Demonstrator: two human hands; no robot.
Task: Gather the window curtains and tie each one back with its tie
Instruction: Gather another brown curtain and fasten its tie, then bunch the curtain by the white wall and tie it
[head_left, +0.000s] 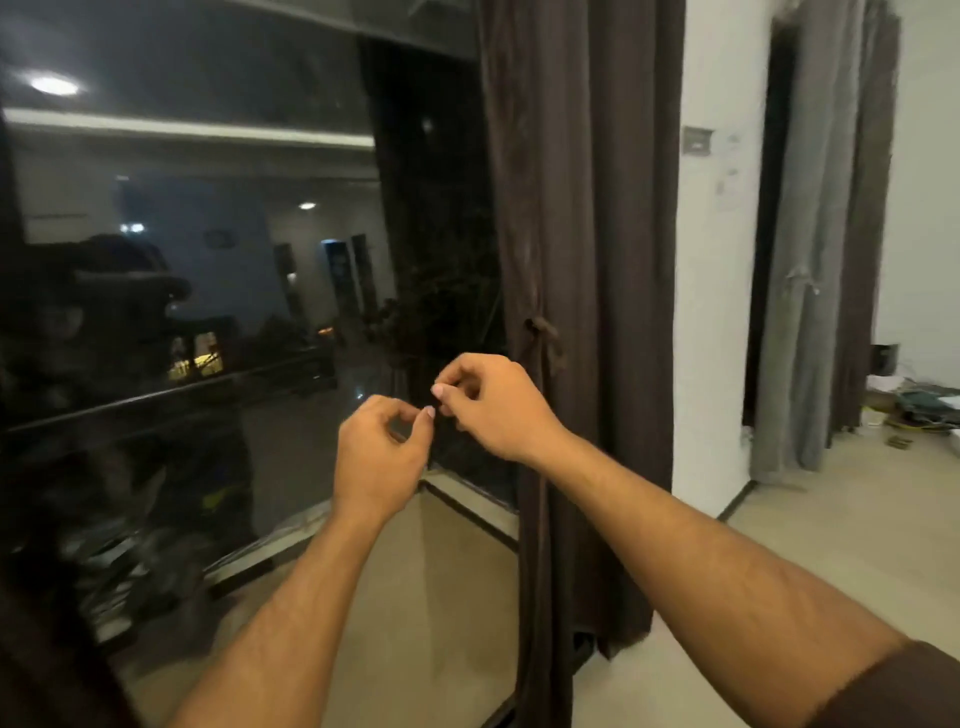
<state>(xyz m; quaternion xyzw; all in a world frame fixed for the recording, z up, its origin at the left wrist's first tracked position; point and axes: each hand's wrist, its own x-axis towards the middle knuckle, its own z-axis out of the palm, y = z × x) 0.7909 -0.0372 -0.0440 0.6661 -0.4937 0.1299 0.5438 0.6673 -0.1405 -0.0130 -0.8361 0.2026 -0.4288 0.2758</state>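
A dark brown curtain (582, 260) hangs gathered at the right side of the big window (208, 260). A brown tie (543, 330) is knotted round the curtain at mid height, and its ends dangle just below the knot. My left hand (379, 452) and my right hand (493, 405) are raised close together in front of the glass, a little left of and below the knot. The fingers of both hands are curled with the fingertips near each other. I see nothing between them, and neither hand touches the curtain or the tie.
A white wall pillar (717, 312) stands right of the curtain. Beyond it, a grey curtain (800, 338) with a light tie and another brown curtain (867, 234) hang at a second opening. Clutter (914, 402) lies on the floor at far right. The window sill (467, 499) runs below my hands.
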